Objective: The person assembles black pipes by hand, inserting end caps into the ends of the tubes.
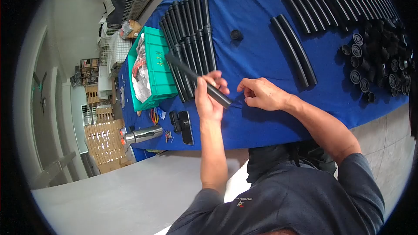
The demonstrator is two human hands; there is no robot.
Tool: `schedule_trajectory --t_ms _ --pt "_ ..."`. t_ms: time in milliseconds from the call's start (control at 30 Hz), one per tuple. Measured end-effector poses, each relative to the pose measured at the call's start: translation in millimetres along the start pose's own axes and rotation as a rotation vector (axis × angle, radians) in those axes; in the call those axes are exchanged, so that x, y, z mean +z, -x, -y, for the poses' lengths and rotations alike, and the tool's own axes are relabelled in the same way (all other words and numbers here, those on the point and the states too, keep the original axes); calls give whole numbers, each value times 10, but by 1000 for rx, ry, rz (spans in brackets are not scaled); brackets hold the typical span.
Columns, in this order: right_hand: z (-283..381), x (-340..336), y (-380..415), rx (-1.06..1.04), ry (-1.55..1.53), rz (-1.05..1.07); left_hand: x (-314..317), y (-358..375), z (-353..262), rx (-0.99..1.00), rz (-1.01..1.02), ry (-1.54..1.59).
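Observation:
My left hand is turned palm up, its fingers closed around a black tube. The tube slants from the upper left, beside the green crate, down to its near end by my right hand. Just right of that end, my right hand hovers over the blue cloth, fingers curled in a pinch. Whatever those fingers hold, if anything, is hidden. Beyond my hands a short black cap sits on the cloth. Two loose black tubes lie side by side to the right.
Several black tubes with collars lie in a row beside a green crate holding plastic bags. Many plain tubes and a heap of black caps occupy the right. A phone and steel flask lie near the front edge.

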State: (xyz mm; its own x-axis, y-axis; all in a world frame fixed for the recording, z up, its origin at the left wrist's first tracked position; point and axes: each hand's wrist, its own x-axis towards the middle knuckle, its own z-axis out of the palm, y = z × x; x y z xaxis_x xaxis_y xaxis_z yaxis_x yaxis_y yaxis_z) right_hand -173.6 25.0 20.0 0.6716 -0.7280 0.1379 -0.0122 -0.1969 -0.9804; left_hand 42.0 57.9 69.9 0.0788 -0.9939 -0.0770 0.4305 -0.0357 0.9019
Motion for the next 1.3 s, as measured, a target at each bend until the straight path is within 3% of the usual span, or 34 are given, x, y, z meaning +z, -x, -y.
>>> schedule_trajectory --t_ms 100,167,333,467,567,667,767,900,1000,1100,1133,1300 --pt "-36 -5 -16 73 -257 -299 197 -541 -2 -69 31 -244" --pt "83 -143 -21 173 -367 -505 301 -847 120 -153 0 -177" --pt "24 -181 -49 241 -486 -578 422 -1233 378 -197 -55 -153" --pt "-78 -131 -72 129 -221 -701 409 -1196 414 -198 8 -100" --pt "72 -143 -60 95 -87 -763 527 -627 367 -107 34 -52" --pt "13 -81 -37 -139 239 -625 547 -90 410 -19 128 -128" --pt "91 -57 -7 -24 287 -482 530 296 483 -45 42 -143" --pt "97 -4 13 -30 373 -269 393 598 501 -88 32 -107" --pt "84 21 2 45 187 -305 206 716 529 -40 15 -6" --pt "136 -90 -28 246 -339 -189 109 698 365 7 -49 251" --pt "84 -102 -31 207 -440 -132 45 680 373 31 -63 294" --pt "123 -73 -11 211 -490 35 -203 709 640 66 -123 364"
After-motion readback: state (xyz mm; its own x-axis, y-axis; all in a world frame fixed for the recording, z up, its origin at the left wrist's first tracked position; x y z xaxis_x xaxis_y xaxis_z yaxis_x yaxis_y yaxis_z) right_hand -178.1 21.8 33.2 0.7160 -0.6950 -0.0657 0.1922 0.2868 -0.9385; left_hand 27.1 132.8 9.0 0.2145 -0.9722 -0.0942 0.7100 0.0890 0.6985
